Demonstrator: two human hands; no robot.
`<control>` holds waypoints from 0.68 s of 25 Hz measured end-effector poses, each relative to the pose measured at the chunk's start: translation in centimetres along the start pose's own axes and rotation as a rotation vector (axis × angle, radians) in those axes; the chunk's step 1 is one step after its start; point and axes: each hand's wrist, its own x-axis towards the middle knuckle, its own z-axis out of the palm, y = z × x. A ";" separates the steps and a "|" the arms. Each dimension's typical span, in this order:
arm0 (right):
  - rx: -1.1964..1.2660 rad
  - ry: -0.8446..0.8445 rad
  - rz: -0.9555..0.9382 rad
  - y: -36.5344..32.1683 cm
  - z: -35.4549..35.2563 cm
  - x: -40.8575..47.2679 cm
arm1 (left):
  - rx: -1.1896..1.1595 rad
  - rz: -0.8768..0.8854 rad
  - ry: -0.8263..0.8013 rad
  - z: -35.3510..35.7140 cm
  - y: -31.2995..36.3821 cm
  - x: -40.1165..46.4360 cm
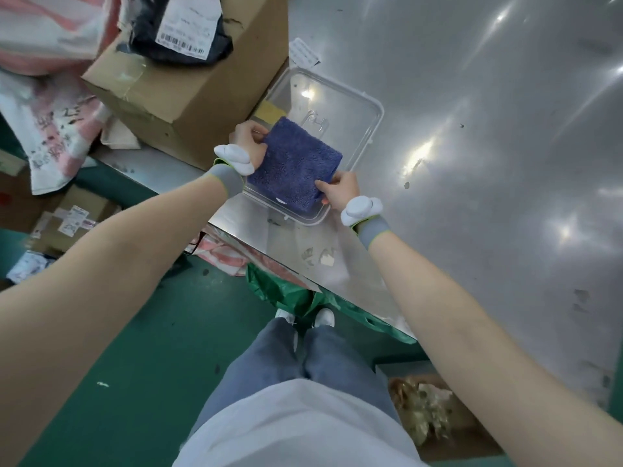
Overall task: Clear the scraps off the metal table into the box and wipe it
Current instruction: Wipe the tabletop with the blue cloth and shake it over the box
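A folded blue cloth (293, 163) lies in a clear plastic box (354, 96) near the corner of the metal table (488, 163). My left hand (249, 139) grips the cloth's far left edge. My right hand (340, 188) pinches its near right corner. A few small scraps (320, 256) lie on the table near the front edge, and one bit (407, 185) sits to the right of the box. A white label (303, 52) lies beyond the box.
A cardboard box (188, 75) with a black parcel (182, 28) on top stands left of the table. Bags and parcels (57, 129) cover the green floor at left. A green bag (286, 294) hangs under the table edge. A box of scraps (428, 406) stands on the floor at right.
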 end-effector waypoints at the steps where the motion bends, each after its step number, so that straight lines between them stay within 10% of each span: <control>1: -0.027 0.022 0.003 0.1 0.3 0.2 | 0.017 0.014 -0.011 -0.1 0.1 0.4; 17: -0.163 0.208 0.102 0.8 1.3 -1.3 | 0.421 0.161 -0.143 -0.2 -0.5 1.3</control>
